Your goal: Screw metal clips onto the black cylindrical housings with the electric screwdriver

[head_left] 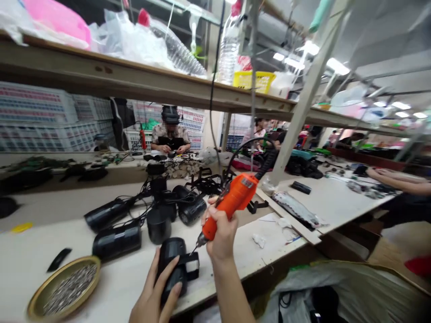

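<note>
Plastic, black and smooth with a dull sheen, forms the cylinder [172, 251] lying on its side near the front edge of the pale, flat tabletop [126, 291]. Its long axis runs away from the person, one round end toward the far side of the table, the other toward the wrist. A squared, U-shaped bracket [193, 265] of the same black juts out sideways to the right. The left hand [155, 289] clasps the body, its fingers set apart across the curved surface. The right hand [220, 226] has its fingers clamped around a glossy orange electric screwdriver [232, 199], whose long axis slants down to the left; its thin metal bit ends at the bracket, though I can't tell whether they touch. A thick, ribbed black cord [267, 162] leaves its upper end. Left of the cylinder I see a shallow, gold-coloured round bowl [94, 262] heaped with small, shiny metal screws [70, 289]. Beyond it, similar black housings [117, 240] lie about with thin, tangled cables.
</note>
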The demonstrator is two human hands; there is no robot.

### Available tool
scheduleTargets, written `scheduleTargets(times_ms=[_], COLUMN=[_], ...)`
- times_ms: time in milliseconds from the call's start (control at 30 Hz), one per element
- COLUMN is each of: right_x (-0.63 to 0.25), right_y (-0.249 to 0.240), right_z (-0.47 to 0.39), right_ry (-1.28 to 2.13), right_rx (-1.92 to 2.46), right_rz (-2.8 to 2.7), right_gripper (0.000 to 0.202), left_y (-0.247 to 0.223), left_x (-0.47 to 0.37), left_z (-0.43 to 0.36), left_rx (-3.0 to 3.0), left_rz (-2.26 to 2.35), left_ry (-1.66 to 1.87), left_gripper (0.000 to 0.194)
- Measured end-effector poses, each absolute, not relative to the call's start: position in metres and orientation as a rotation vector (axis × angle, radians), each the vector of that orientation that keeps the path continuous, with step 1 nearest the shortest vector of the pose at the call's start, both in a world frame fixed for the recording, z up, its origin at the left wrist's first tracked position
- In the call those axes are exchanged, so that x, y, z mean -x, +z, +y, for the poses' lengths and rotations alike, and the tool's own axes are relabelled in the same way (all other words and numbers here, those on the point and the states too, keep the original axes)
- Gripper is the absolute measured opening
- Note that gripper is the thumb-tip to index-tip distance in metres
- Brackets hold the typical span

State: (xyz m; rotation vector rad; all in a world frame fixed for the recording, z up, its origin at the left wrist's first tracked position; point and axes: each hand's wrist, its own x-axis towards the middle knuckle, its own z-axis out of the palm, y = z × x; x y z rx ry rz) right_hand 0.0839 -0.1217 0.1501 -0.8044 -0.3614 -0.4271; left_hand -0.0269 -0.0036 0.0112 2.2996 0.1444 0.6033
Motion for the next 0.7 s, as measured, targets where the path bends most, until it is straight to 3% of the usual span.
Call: scheduleTargets(times_ms=[700], right_x=[-0.085], right_y=[0.137], right_z=[-0.085], right_ry=[-0.03], right_rx=[0.883], right_rz=[-0.699], right_gripper=[0.015], left_y=[0.013], left_x=[0.034], left_z=[-0.001], left_rx=[-2.428], left_rz=[-0.014], left_ry=[0.588], left_gripper=[0.042])
